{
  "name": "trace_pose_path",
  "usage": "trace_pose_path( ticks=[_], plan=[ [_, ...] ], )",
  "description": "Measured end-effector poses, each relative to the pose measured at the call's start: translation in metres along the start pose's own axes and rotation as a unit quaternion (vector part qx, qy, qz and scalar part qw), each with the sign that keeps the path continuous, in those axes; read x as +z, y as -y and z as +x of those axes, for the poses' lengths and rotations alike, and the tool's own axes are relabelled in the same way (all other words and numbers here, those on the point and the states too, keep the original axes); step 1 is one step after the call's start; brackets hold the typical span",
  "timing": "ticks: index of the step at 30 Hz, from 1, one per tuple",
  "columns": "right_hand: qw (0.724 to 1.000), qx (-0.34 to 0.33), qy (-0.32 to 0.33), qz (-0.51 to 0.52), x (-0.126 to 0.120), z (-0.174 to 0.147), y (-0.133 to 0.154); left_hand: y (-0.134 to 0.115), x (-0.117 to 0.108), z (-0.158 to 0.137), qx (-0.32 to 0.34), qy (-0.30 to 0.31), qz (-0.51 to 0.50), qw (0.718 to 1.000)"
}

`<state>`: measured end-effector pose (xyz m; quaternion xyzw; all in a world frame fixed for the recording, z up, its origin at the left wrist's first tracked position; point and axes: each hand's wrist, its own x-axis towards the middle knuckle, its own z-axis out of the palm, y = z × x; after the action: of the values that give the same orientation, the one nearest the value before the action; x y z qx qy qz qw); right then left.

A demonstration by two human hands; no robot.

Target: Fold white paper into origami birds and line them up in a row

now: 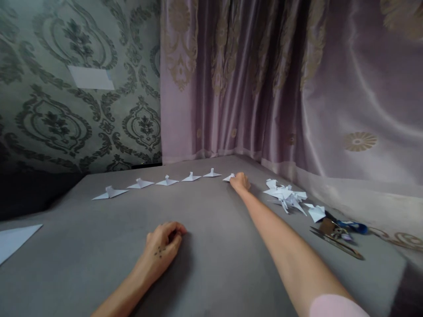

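Note:
Several white folded paper birds (167, 180) stand spaced out in a curved row across the grey table (211, 246). At the right end of that row, my right hand (241, 181) reaches far forward, its fingers closed on one more paper bird (228, 178). Only the left wing and part of the body of this bird show; the rest is behind my fingers. My left hand (165, 242) hovers or rests low over the middle of the table, fingers curled in and thumb against them, with nothing visible in it.
A heap of white folded paper birds (286, 193) lies to the right, with a single folded piece (316, 213) beside it. Scissors (337, 244), keys (342, 233) and a blue-handled tool (353, 226) lie nearby. White paper (16, 237) is at left. Curtains (231, 88) border the back.

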<state>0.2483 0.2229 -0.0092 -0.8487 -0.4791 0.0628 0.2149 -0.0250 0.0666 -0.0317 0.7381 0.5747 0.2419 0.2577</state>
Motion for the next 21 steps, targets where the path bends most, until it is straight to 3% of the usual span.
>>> trace_pose_path(
  ticks=[8,21],
  plan=[
    [1.0,0.002,-0.011,0.0,0.023,0.029,0.003,0.002,0.003,0.003,-0.008,-0.003,0.003,1.0],
    [0.999,-0.01,-0.044,-0.01,0.035,0.034,0.0,0.004,0.003,0.005,-0.008,0.013,0.0,1.0]
  ],
)
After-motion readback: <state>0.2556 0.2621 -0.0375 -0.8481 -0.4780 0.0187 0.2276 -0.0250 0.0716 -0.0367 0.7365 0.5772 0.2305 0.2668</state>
